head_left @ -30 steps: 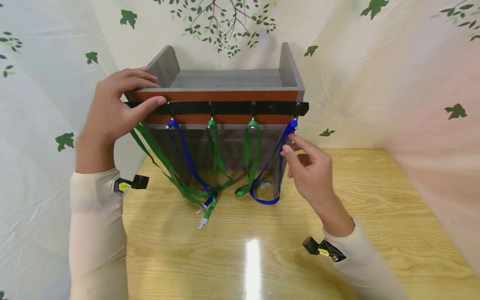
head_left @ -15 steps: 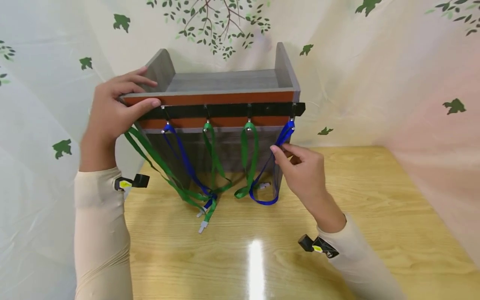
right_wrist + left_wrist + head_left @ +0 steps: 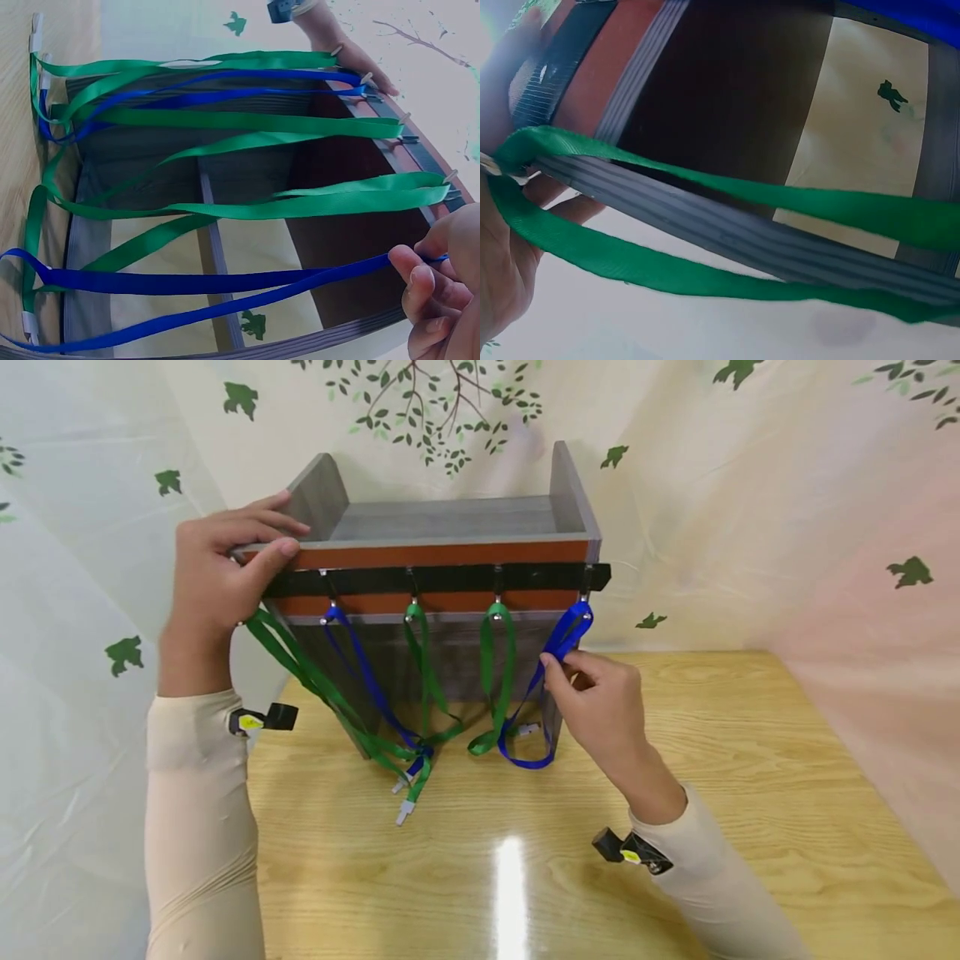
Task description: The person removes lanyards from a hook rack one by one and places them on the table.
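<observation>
A small grey wooden shelf [image 3: 450, 518] has an orange-brown front board with a black hook strip [image 3: 457, 578]. My left hand [image 3: 213, 568] grips its upper left corner, thumb on the front board, fingers spread over the side. Below that hand hangs a green lanyard [image 3: 697, 279]. From the hooks to its right hang a blue lanyard [image 3: 369, 677] and two green ones. The rightmost blue lanyard [image 3: 568, 631] loops over the last hook, and my right hand [image 3: 603, 714] pinches its ribbon just below, between thumb and forefinger.
The lanyards' lower ends lie on the wooden table [image 3: 675, 877], some crossing; pale clips [image 3: 406, 812] show there. Behind the shelf hangs a cream curtain [image 3: 690, 510] with leaf prints. Each wrist carries a small black camera [image 3: 282, 717].
My right hand has shifted left and slightly down along the rightmost blue lanyard, now pinching it. My left hand has slid slightly left at the corner. The shelf's left end appears slightly nearer.
</observation>
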{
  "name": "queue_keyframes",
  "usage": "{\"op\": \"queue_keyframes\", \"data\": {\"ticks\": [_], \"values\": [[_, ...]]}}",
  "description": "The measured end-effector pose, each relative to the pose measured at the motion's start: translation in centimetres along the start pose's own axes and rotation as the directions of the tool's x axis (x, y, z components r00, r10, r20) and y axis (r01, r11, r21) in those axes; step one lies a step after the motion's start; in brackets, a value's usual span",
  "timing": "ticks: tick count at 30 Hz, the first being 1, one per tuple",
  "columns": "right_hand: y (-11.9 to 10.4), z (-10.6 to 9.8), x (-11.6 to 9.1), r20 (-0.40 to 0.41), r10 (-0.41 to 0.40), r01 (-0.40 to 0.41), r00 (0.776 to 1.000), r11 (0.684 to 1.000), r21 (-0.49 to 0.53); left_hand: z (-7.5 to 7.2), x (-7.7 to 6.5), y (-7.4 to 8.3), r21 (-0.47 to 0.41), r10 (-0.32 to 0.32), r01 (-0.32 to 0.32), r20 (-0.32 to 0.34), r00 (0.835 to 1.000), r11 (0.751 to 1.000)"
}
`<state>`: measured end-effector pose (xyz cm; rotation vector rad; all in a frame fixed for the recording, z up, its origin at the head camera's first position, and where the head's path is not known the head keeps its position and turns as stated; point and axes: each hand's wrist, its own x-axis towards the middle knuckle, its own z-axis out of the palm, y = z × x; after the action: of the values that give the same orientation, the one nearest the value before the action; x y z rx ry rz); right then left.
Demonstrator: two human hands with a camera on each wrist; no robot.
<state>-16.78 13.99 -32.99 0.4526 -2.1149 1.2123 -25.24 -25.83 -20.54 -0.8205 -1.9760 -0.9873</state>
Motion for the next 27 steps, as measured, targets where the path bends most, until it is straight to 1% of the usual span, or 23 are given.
{"op": "queue_keyframes", "data": {"ticks": [2,4,7,8,16,21,27], "values": [[0.0,-0.1,0.0,-0.003,-0.004,0.004,1.000,1.000,0.021,0.1,-0.2,0.0,-0.022,-0.008,0.008,-0.030,1.000,1.000],[0.0,-0.3,0.1,-0.012,-0.015,0.015,1.000,0.999,0.032,0.3,-0.3,0.0,-0.066,-0.020,0.016,-0.057,0.998,0.998],[-0.2,-0.8,0.2,-0.037,-0.036,0.038,0.999,0.998,0.041,0.4,-0.5,-0.1,-0.140,-0.030,0.019,-0.075,0.997,0.990],[-0.3,-1.0,0.2,-0.045,-0.046,0.047,0.998,0.998,0.043,0.4,-0.5,-0.1,-0.152,-0.031,0.018,-0.078,0.996,0.988],[-1.2,-2.5,0.5,-0.078,-0.103,0.111,0.992,0.989,0.099,0.7,-0.6,-0.3,-0.143,-0.049,0.035,-0.092,0.995,0.989],[-1.6,-3.5,1.0,-0.119,-0.128,0.142,0.985,0.982,0.123,0.7,-0.5,-0.4,-0.132,-0.042,0.027,-0.112,0.993,0.991],[-1.8,-4.6,1.1,-0.155,-0.096,0.120,0.983,0.980,0.157,0.9,-0.6,-0.3,-0.122,-0.077,0.062,-0.127,0.989,0.991]]}}
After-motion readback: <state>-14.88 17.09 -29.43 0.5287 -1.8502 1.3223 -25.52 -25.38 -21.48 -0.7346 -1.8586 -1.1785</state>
